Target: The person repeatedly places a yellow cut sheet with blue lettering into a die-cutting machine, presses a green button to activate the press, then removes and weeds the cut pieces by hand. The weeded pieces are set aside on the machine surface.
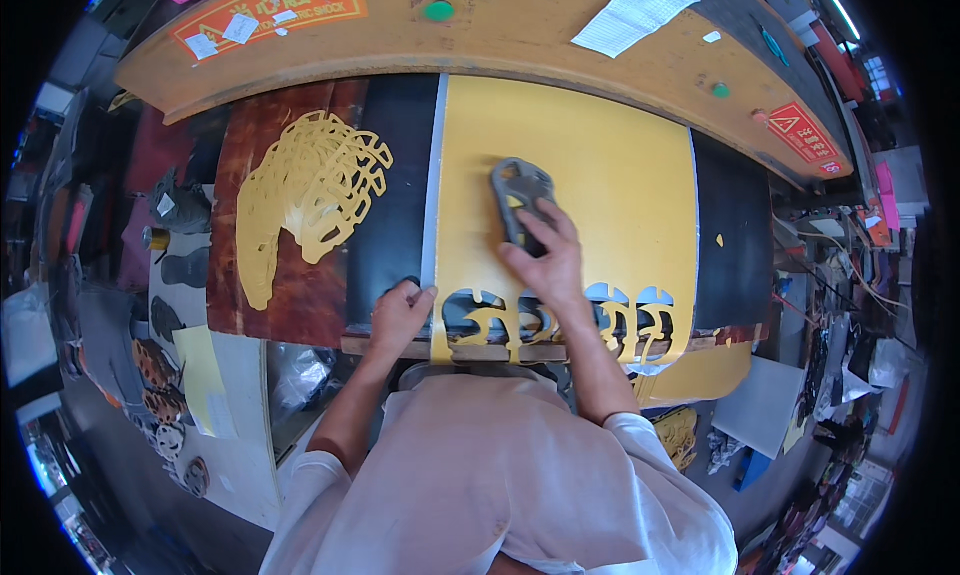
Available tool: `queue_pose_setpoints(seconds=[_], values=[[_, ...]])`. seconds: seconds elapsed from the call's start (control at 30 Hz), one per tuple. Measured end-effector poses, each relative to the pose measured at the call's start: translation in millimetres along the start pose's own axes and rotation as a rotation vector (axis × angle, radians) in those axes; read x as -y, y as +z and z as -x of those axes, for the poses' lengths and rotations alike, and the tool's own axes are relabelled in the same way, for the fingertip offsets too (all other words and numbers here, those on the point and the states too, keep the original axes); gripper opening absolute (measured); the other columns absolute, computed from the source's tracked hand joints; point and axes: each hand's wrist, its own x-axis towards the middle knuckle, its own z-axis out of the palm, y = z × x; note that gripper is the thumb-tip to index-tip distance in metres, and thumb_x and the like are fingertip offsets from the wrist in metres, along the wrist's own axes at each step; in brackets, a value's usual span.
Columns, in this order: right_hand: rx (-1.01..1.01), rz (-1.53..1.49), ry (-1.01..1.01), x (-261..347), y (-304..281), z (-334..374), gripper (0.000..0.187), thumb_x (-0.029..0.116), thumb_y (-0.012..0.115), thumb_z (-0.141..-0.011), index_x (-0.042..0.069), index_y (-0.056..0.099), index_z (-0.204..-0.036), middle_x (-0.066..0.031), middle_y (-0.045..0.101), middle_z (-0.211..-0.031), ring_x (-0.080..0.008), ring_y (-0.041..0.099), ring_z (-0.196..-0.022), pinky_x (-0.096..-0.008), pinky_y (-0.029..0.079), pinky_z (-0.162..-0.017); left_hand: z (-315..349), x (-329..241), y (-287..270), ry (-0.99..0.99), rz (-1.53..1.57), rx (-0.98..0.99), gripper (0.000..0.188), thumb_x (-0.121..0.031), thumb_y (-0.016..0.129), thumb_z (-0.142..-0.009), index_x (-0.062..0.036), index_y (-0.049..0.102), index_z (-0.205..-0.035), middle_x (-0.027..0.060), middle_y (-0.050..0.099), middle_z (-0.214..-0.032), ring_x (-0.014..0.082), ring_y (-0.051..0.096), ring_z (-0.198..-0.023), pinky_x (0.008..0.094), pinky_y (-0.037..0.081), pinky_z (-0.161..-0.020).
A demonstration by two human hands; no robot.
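Observation:
My right hand grips a grey cutting die, a metal outline frame, over the middle of a yellow sheet. Both the die and the fingers are slightly blurred, and I cannot tell whether the die touches the sheet. Along the sheet's near edge runs a row of several cut-out openings. My left hand is closed at the sheet's left edge, its thumb against that edge. A small dark thing shows by its curled fingers; what they hold is hidden. To the left lies a fanned pile of yellow cut pieces.
An orange-brown machine beam with green buttons and red warning labels spans the far side. A white paper lies on it. Black boards flank the sheet. At the left, a side table carries dark dies and cut parts.

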Motion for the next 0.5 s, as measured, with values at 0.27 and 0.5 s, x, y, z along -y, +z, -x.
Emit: queue_pose_setpoints(seconds=[0.27, 0.5], values=[[0.044, 0.493, -0.163, 39, 81, -2, 0.056, 0.032, 0.090, -0.071, 0.016, 0.078, -0.123, -0.0176, 0.057, -0.146, -0.0482, 0.051, -0.126, -0.0604, 0.048, -0.101, 20, 28, -12, 0.460, 0.103, -0.179, 0.027, -0.016, 0.081, -0.092, -0.0054, 0.062, -0.076, 0.0140, 0.062, -0.072, 0.0349, 0.064, -0.062, 0.0443, 0.051, -0.059], [-0.009, 0.412, -0.169, 20, 92, 0, 0.049, 0.031, 0.089, -0.075, 0.015, 0.079, -0.120, -0.0184, 0.056, -0.146, -0.0527, 0.049, -0.128, -0.0617, 0.046, -0.103, 13, 41, -9, 0.541, -0.052, -0.123, 0.027, -0.017, 0.082, -0.086, -0.0098, 0.060, -0.074, 0.0097, 0.061, -0.072, 0.0340, 0.063, -0.063, 0.0478, 0.050, -0.057]])
